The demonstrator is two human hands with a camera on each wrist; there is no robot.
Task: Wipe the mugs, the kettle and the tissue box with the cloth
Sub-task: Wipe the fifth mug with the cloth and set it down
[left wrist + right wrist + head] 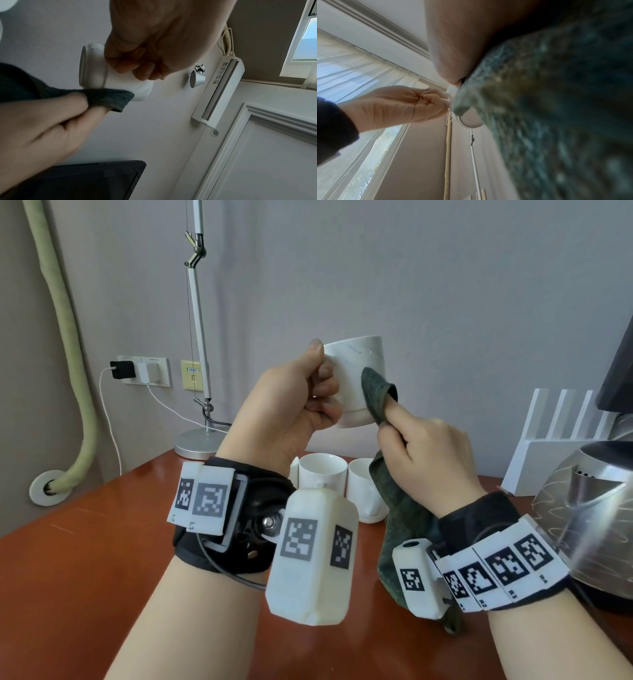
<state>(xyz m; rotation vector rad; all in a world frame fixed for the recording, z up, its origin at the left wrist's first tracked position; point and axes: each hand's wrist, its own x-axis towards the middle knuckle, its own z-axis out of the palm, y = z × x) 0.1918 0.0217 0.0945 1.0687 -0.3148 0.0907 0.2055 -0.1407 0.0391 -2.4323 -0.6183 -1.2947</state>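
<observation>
From the head view I can't see the raised mug's (356, 378) handle: my left hand (291, 405) covers it. The cloth (376, 395) hides part of the mug's right side. The kettle (589, 508) is cut off at the right edge. On the right wrist view the cloth (547, 115) is a blur filling most of the frame, and only a sliver of the mug (469, 121) shows.

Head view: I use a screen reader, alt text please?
Left hand holds a white mug by its handle while the right hand wipes it with a green cloth. Two more mugs and a kettle stand below.
</observation>
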